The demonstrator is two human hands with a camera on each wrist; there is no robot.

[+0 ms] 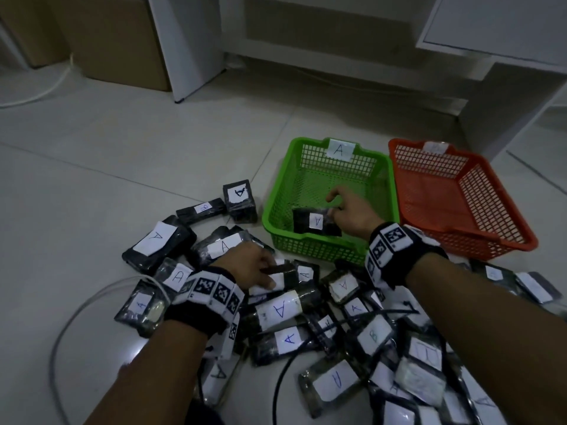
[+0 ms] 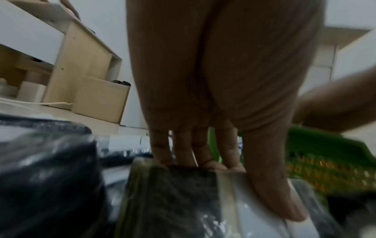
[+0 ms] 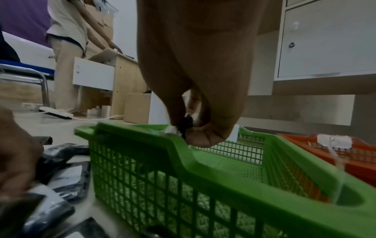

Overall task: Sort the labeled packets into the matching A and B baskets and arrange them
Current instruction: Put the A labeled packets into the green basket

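Observation:
A green basket with an A tag stands beside an orange basket with a B tag. My right hand is inside the green basket and pinches the edge of a black packet labeled A, held low over its near left corner. In the right wrist view the pinch sits just above the green basket's rim. My left hand grips a dark packet in the floor pile, fingers curled over its far edge and thumb on its white label.
Several black packets with white A and B labels lie heaped on the tiled floor in front of the baskets, crossed by a black cable and a white cable. White furniture and a cardboard box stand behind. A person stands far left.

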